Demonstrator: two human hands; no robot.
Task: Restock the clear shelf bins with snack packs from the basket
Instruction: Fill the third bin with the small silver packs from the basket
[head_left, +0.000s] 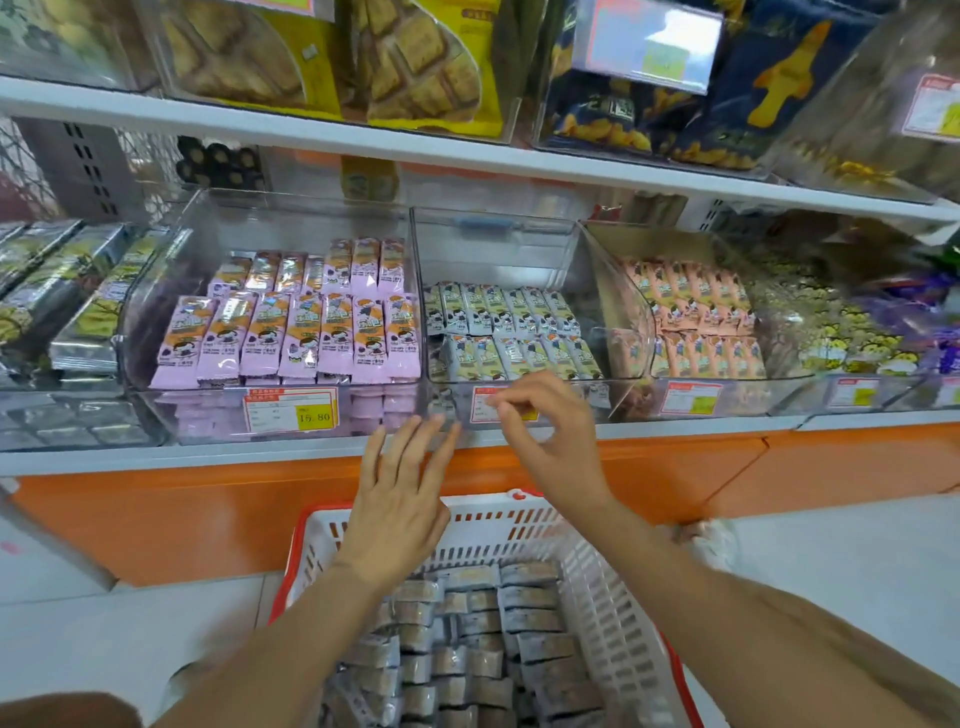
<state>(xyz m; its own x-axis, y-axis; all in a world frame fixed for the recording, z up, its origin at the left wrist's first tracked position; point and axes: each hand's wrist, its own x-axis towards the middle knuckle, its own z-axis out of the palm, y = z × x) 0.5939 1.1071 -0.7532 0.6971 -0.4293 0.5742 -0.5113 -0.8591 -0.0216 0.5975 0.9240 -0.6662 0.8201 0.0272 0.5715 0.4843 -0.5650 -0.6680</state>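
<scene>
Head view: a white shelf (156, 460) carries a row of clear plastic bins along its front edge, above an orange base panel (182, 514). The middle clear shelf bin (498, 244) holds two rows of grey-blue snack packs (509, 322) standing upright, with room left at the back of it. To its left, touching side walls, a clear bin of pink snack packs (291, 332) has a red-and-yellow price label (291, 410) on its front. On the other side stands a clear bin of peach snack packs (696, 317).

On the floor below the shelf's front edge sits a white slotted plastic basket with a red rim (467, 512). It is packed with rows of grey-wrapped snack packs (478, 629).

The left hand (400, 499) is raised over the far end of the basket. Its fingers (421, 441) are straight and spread wide, hold nothing, and their tips reach the lower front edge of the bins where the pink bin meets the middle one. Whether they touch the plastic cannot be told.

The right hand (550, 441) hovers just in front of the middle bin's label. Its fingers (501, 402) are loosely bent, the thumb and forefinger tips close together, and no pack shows between them.

A white shelf above (260, 124) carries clear bins of yellow biscuit packs (405, 62) and dark blue snack bags (649, 124).
</scene>
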